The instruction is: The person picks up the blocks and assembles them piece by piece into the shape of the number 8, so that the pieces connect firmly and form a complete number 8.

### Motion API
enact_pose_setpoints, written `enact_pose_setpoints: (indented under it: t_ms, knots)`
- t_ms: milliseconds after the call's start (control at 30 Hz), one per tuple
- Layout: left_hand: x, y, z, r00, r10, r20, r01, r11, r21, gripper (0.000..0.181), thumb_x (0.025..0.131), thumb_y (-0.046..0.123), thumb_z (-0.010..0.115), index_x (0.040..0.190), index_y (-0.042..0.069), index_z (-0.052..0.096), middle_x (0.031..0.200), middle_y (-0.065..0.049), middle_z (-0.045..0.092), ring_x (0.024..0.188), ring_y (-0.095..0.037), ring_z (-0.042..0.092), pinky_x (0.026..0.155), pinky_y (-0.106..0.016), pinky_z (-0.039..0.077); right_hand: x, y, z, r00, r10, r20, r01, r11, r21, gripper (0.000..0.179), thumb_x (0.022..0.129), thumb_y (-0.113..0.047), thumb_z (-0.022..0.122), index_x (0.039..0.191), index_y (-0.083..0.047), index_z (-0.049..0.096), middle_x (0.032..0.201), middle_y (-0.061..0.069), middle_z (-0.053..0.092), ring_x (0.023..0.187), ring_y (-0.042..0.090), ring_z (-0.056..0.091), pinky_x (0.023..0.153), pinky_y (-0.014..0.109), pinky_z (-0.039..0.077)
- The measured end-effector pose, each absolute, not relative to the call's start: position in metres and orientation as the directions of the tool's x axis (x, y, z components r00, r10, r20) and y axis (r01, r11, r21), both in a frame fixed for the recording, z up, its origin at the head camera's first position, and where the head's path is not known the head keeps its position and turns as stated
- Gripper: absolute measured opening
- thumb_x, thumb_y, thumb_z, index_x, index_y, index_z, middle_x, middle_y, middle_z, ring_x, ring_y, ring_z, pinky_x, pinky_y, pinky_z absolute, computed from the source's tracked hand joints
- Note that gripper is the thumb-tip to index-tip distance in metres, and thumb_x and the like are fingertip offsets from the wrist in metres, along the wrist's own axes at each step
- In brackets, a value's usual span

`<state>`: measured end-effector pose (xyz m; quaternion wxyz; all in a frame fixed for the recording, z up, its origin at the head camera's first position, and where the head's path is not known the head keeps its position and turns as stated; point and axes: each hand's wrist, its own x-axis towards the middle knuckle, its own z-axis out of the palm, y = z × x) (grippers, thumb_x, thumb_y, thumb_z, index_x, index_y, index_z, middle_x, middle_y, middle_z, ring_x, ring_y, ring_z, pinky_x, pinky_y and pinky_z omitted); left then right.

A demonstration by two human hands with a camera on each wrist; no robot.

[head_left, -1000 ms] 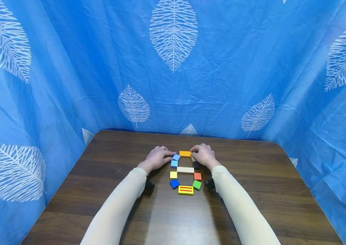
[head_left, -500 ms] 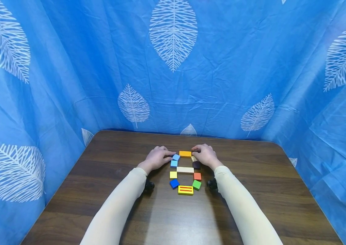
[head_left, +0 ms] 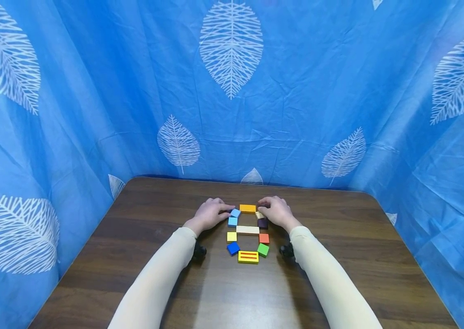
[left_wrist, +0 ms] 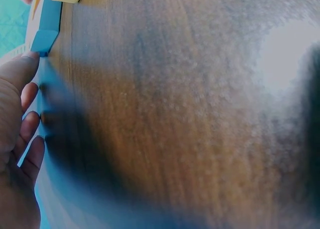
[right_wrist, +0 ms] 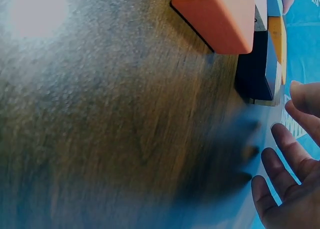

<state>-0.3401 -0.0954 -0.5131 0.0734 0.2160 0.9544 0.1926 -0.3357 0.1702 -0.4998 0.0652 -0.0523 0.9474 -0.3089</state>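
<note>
Thumb and index finger of my left hand [head_left: 209, 214] pinch the upper light blue block [head_left: 235, 213] at its left side; in the left wrist view the thumb partly hides that spot. Just below it lies a second light blue block [head_left: 232, 222]. My right hand [head_left: 277, 212] is beside a small wooden block [head_left: 259, 215], its fingers loosely spread and holding nothing. A dark block [right_wrist: 256, 64] lies directly below the wooden one. Between the hands, an orange block [head_left: 247, 209] forms the top of a figure-eight outline, with a cream block [head_left: 248, 230] across its middle.
The lower loop has a yellow block [head_left: 231, 236], a red-orange block [head_left: 264, 238], a blue block [head_left: 233, 248], a green block [head_left: 262, 250] and a red-striped yellow block [head_left: 248, 257]. All lie on a brown wooden table [head_left: 133, 256]. A blue leaf-patterned curtain [head_left: 297, 100] hangs around it.
My right hand has let go of the wooden block and moved slightly right, uncovering it and the dark block. The left hand stays at the light blue block. The view has tilted slightly.
</note>
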Motion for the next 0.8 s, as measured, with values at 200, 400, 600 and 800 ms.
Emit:
enact_pose_setpoints:
  t_ms: [200,400,600,800]
  knots:
    - [-0.341,-0.097,-0.515,-0.895,0.444,-0.046,0.389,0.827,0.407,0.039,0.104,0.036,0.06,0.143,0.034,0.061,0.126,-0.001,0.062,0.115,-0.022,0.051,0.1,-0.042,0.043,-0.335,0.174,-0.5,-0.985,-0.157,-0.072,-0.085,0.802,-0.591,0.036,0.102,-0.028,0.064,0.133,-0.01,0.067,0.134,0.015,0.06,0.125,0.037,0.047,0.107,0.057,0.038]
    - [-0.341,-0.106,-0.515,-0.897,0.441,-0.022,0.39,0.815,0.429,0.041,0.104,0.037,0.061,0.145,0.031,0.06,0.129,-0.002,0.063,0.116,-0.025,0.052,0.101,-0.042,0.044,-0.333,0.181,-0.503,-0.985,-0.174,-0.021,-0.128,0.799,-0.588,0.037,0.101,-0.029,0.065,0.133,-0.009,0.067,0.132,0.015,0.062,0.124,0.036,0.048,0.106,0.055,0.039]
    - [-0.336,-0.119,-0.511,-0.924,0.383,-0.009,0.339,0.828,0.447,0.045,0.103,0.04,0.061,0.147,0.028,0.059,0.134,-0.005,0.062,0.121,-0.028,0.051,0.104,-0.046,0.044,-0.323,0.193,-0.501,-0.982,-0.183,0.041,-0.177,0.827,-0.534,0.04,0.101,-0.032,0.065,0.136,-0.01,0.066,0.133,0.015,0.061,0.123,0.038,0.048,0.104,0.059,0.038]
    - [-0.33,-0.131,-0.501,-0.947,0.318,0.04,0.304,0.855,0.42,0.05,0.104,0.045,0.057,0.15,0.026,0.054,0.14,-0.01,0.058,0.129,-0.034,0.048,0.109,-0.053,0.038,-0.309,0.207,-0.495,-0.978,-0.179,0.11,-0.209,0.874,-0.439,0.045,0.1,-0.037,0.066,0.138,-0.014,0.064,0.136,0.015,0.058,0.127,0.039,0.045,0.107,0.062,0.032]
